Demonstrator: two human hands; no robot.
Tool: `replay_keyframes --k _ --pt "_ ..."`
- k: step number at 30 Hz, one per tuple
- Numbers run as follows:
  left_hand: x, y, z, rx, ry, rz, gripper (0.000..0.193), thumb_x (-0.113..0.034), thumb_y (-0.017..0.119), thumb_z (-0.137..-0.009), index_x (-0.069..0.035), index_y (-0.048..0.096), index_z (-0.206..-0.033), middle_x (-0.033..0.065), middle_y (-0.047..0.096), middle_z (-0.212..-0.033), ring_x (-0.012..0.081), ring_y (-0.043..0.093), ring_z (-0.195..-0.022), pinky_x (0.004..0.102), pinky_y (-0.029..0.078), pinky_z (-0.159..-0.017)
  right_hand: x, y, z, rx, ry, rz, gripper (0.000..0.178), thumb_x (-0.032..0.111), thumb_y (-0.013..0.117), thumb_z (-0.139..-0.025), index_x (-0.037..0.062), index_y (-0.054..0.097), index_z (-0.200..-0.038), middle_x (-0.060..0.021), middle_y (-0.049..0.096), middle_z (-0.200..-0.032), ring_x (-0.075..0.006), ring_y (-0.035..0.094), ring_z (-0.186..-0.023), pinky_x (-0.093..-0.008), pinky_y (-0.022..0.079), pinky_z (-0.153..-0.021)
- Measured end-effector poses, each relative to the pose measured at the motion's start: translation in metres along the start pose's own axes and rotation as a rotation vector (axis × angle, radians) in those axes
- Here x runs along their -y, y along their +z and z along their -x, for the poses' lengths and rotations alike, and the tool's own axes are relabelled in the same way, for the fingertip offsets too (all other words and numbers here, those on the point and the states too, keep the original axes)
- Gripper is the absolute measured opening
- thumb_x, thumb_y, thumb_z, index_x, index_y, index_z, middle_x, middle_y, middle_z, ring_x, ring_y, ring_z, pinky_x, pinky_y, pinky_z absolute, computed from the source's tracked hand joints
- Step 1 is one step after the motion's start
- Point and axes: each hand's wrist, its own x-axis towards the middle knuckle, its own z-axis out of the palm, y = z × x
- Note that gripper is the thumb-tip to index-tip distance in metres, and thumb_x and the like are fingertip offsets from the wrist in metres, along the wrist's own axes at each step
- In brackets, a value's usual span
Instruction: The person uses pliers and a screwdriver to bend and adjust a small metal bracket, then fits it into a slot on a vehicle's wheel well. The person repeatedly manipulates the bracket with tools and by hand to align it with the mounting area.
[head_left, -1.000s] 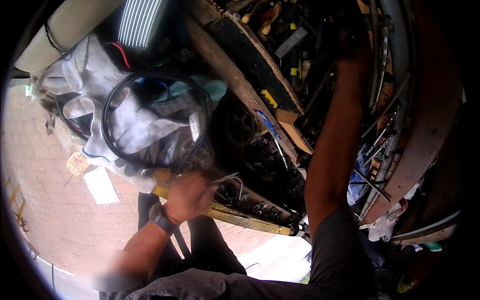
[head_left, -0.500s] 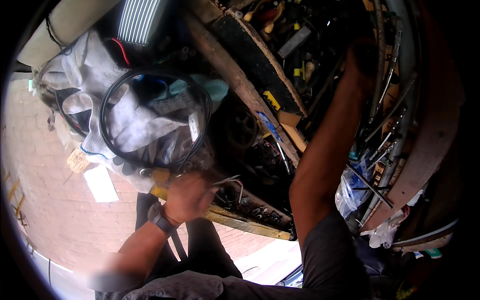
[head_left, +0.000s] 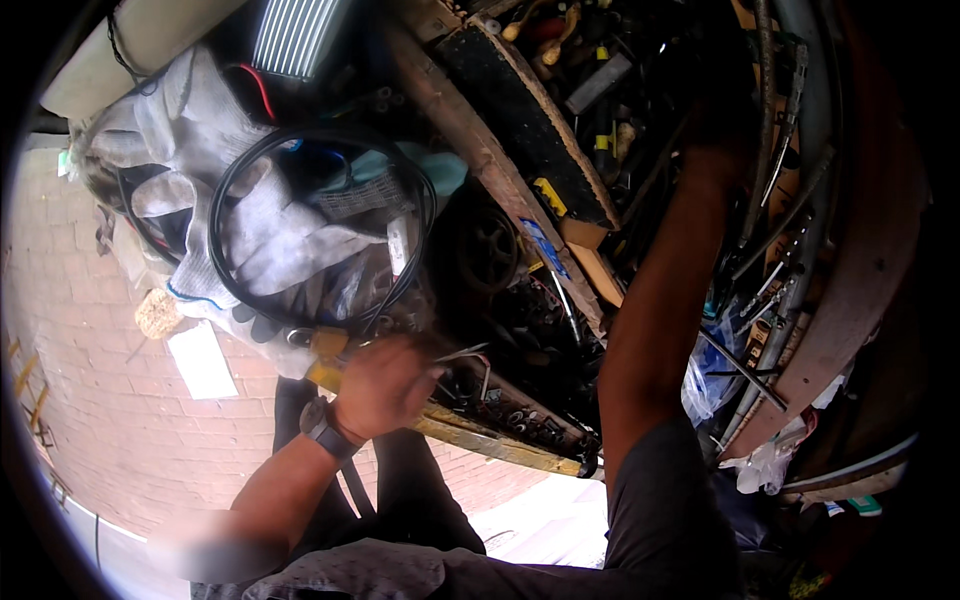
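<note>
The left hand [head_left: 385, 388] is gripping a thin metal tool [head_left: 464, 353], and its fingers are curling closed round one end. If those fingers are getting loose, the tool could be slipping down among the small metal nuts [head_left: 520, 417], where it would be hard to find. The coil of black cable [head_left: 216, 235] is lying just on the far side of that hand, so a careless move that way could be catching a finger in it and dragging the white gloves [head_left: 270, 225] along too. On the far right, dark tools are crowding round the right hand [head_left: 722, 145], so a hard or sharp end could be poking it.

The thin tool is sticking out of the grip to the right, and its free end is pointing past the thumb side, well apart from the right hand. The yellow wooden edge [head_left: 500, 442] is running on the near side of it. A wooden plank [head_left: 480, 165] is slanting between the two hands. The right hand is hiding in deep shadow, so I cannot tell if it is holding anything.
</note>
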Motion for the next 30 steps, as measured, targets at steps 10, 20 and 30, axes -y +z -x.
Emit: replay_keyframes --k 10,20,30 --pt "-0.003 -0.001 -0.002 0.012 -0.007 -0.018 0.022 -0.009 0.073 -0.081 -0.005 0.069 -0.102 0.0117 0.069 -0.095 0.0314 0.066 -0.082 0.0410 0.055 -0.071 0.026 -0.023 -0.020 -0.018 0.006 0.092 0.040 0.038 0.041 -0.105 0.0043 0.062 -0.100 -0.0050 0.057 -0.081 -0.0186 0.053 -0.065 -0.0309 0.047 -0.055" --pt "-0.003 -0.001 -0.001 0.025 0.019 -0.038 0.019 -0.002 0.068 -0.084 0.000 0.068 -0.103 0.0167 0.071 -0.096 0.0362 0.068 -0.079 0.0397 0.055 -0.070 0.066 -0.070 0.036 -0.069 0.060 0.248 0.040 0.040 0.041 -0.105 0.0061 0.060 -0.096 -0.0010 0.052 -0.073 -0.0143 0.047 -0.055 -0.0274 0.042 -0.049" --pt "-0.002 -0.003 0.007 0.055 -0.303 0.174 0.011 -0.008 0.062 -0.100 0.000 0.068 -0.102 0.0069 0.068 -0.085 0.0139 0.066 -0.074 0.0282 0.051 -0.067 0.006 -0.049 0.235 -0.157 0.561 -0.196 0.050 0.043 0.043 -0.109 -0.0028 0.062 -0.117 0.0040 0.034 -0.062 -0.0095 0.036 -0.049 -0.0267 0.039 -0.045"
